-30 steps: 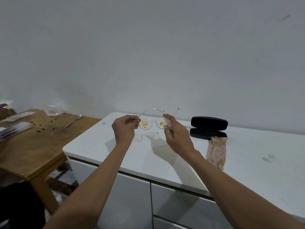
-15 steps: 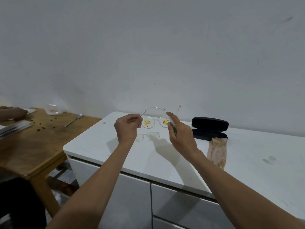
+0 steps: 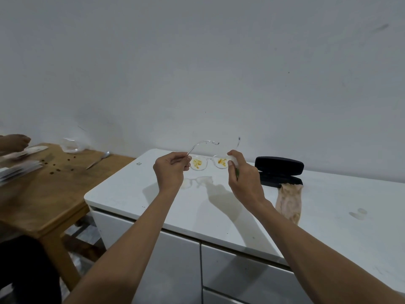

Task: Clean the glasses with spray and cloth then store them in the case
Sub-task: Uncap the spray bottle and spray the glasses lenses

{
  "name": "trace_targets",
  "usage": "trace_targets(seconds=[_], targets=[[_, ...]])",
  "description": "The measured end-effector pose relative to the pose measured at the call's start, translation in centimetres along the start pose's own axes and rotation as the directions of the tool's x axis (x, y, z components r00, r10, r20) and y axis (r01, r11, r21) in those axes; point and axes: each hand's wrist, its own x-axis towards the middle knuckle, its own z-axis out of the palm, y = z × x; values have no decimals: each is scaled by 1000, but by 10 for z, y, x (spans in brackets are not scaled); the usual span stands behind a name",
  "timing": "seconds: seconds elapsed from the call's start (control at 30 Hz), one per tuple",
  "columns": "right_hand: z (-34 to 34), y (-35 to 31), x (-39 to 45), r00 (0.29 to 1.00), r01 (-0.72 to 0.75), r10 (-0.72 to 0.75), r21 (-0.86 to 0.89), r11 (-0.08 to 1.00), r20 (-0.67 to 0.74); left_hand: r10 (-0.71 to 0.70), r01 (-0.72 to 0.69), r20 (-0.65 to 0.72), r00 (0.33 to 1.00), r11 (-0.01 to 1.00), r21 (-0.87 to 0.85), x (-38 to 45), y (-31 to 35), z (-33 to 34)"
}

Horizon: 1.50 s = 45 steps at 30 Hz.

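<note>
Clear-framed glasses [image 3: 198, 164] with yellow smears on both lenses hang in the air above the white cabinet top [image 3: 135, 194]. My left hand [image 3: 171, 170] pinches them at the left temple, whose arm curves up and over. My right hand [image 3: 245, 178] grips a small spray bottle [image 3: 232, 159] right beside the right lens, forefinger on its top; the palm hides most of the bottle. A black glasses case [image 3: 279, 170] lies open behind my right hand. A beige cloth [image 3: 289, 200] lies crumpled in front of the case.
A wooden table [image 3: 43, 194] adjoins the cabinet on the left, with a spoon [image 3: 98, 160], a plastic bag [image 3: 71, 145], papers and another person's hand [image 3: 13, 142]. A small clear cap [image 3: 360, 212] lies on the cabinet's right part. Drawers front the cabinet below.
My hands and the glasses stay almost where they were; the right hand has shifted slightly to the right of the lens. The other person's hand on the wooden table has moved.
</note>
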Motion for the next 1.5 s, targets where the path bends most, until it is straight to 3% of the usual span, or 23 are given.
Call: trace_targets(seconds=[0.4, 0.73, 1.0, 1.17, 1.23, 1.33, 1.5], targets=[[13, -29, -3, 979, 177, -182, 57, 983, 93, 11, -11, -13, 1000, 1000, 12, 1, 1, 4], [22, -35, -4, 975, 202, -205, 35, 979, 85, 10, -10, -22, 1000, 1000, 1, 1, 1, 0], [23, -33, -3, 996, 83, -82, 30, 996, -27, 19, -19, -26, 999, 1000, -3, 5, 1, -3], [18, -19, -1, 976, -148, 179, 223, 964, -127, 11, -15, -63, 998, 999, -50, 10, 3, -11], [17, -15, 1, 937, -264, 332, 406, 875, -107, 6, -11, -82, 997, 998, -70, 12, 5, -15], [15, -14, 11, 822, -461, 561, 694, 552, 99, -6, -3, -75, 997, 994, -113, 15, 10, -17], [11, -21, 26, 686, -573, 605, 813, 106, 404, -9, 4, -39, 999, 991, -137, 17, 18, -17]])
